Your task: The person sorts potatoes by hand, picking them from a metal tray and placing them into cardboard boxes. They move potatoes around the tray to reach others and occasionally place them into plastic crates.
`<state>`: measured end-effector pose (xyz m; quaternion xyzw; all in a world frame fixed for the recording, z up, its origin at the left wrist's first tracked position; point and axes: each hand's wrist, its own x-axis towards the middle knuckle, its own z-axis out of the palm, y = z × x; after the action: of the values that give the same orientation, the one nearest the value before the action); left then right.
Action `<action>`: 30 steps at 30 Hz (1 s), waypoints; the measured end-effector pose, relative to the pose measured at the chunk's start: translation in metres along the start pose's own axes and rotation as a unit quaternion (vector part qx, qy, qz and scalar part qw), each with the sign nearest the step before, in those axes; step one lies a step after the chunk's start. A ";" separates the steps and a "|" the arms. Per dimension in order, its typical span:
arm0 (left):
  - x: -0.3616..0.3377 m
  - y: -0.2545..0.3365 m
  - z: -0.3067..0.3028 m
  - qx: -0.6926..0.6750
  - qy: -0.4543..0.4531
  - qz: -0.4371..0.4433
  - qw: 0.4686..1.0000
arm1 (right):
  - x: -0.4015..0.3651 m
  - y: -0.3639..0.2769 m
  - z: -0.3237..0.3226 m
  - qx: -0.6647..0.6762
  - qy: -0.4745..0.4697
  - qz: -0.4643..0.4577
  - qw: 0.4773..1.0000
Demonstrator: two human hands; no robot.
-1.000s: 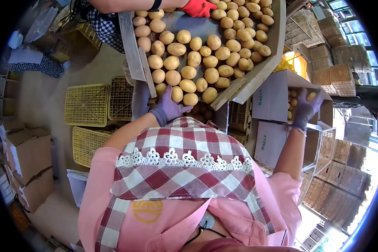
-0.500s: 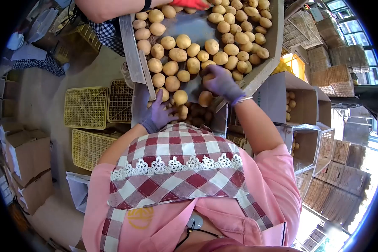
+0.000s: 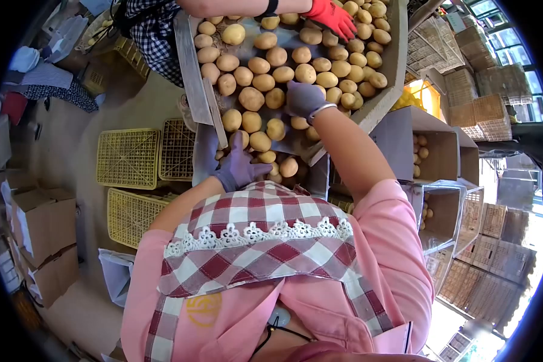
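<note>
Many round potatoes (image 3: 251, 98) lie on a sloped metal tray (image 3: 194, 78) with raised sides. My left hand (image 3: 240, 167), in a purple-grey glove, is at the tray's lower left corner, its fingers spread beside potatoes at the outlet. My right hand (image 3: 306, 99), gloved alike, reaches in among the potatoes near the middle; its fingers are bent down and their tips are hidden. Below the outlet, more potatoes (image 3: 288, 167) lie close to my apron.
A co-worker's red-gloved hand (image 3: 333, 18) is over the tray's far end. Yellow crates (image 3: 128, 158) stand on the floor at left, near cardboard boxes (image 3: 45, 223). Open boxes with potatoes (image 3: 434, 154) stand at right.
My right hand has moved up the tray, away from the outlet. Several potatoes have shifted. The co-worker's red glove has come further over the tray, to the right.
</note>
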<state>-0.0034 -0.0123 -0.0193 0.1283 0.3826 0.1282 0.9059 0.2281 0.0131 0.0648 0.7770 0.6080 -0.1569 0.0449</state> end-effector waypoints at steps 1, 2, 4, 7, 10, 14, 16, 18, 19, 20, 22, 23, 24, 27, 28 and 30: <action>0.001 0.003 0.004 -0.040 0.003 -0.021 0.999 | -0.014 0.004 -0.003 0.091 0.046 -0.009 0.995; 0.001 0.005 0.007 -0.079 0.006 -0.046 0.996 | -0.032 0.013 -0.011 0.215 0.058 -0.004 0.975; 0.009 0.004 0.002 -0.076 -0.024 -0.038 0.996 | -0.101 0.027 -0.046 0.277 0.163 0.026 0.946; 0.006 0.004 0.015 -0.094 -0.013 -0.046 0.994 | -0.236 0.107 -0.057 0.335 0.283 0.122 0.891; 0.009 0.006 0.018 -0.101 -0.004 -0.065 0.993 | -0.428 0.184 -0.038 0.123 0.239 0.343 0.900; 0.015 0.000 0.016 -0.101 0.006 -0.083 0.991 | -0.574 0.211 -0.008 0.067 -0.057 0.533 0.842; 0.015 -0.001 0.014 -0.082 -0.001 -0.072 0.994 | -0.434 0.164 -0.038 0.117 0.119 0.430 0.887; 0.027 -0.010 -0.013 0.091 -0.055 0.008 0.994 | -0.332 0.164 -0.028 0.232 0.238 0.279 0.901; 0.014 -0.002 0.000 0.065 -0.021 -0.014 0.998 | -0.276 0.153 -0.034 0.184 0.278 0.133 0.933; 0.002 0.005 0.012 0.038 0.014 -0.035 0.999 | -0.226 0.135 -0.045 0.134 0.246 0.095 0.955; -0.006 0.008 0.017 0.012 0.065 -0.006 0.998 | -0.130 0.107 -0.052 0.173 0.312 -0.045 0.933; -0.010 0.008 0.015 -0.003 0.092 0.009 0.996 | -0.087 0.097 -0.058 0.139 0.284 -0.067 0.946; -0.008 0.005 0.001 0.007 0.070 0.030 0.997 | -0.054 0.084 -0.060 0.114 0.254 -0.029 0.960; -0.007 -0.001 -0.021 -0.032 0.034 0.042 0.998 | 0.032 0.061 -0.041 -0.023 0.127 0.129 0.983; -0.017 0.010 -0.008 -0.101 0.026 -0.009 0.995 | 0.049 0.057 -0.035 -0.018 0.114 0.132 0.985; -0.008 0.002 -0.013 0.019 -0.026 0.044 0.999 | 0.047 0.045 -0.037 0.042 0.101 0.109 0.988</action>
<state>-0.0185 -0.0116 -0.0225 0.1656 0.3555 0.1574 0.9063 0.2885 0.0547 0.0805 0.8517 0.5139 -0.0970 -0.0321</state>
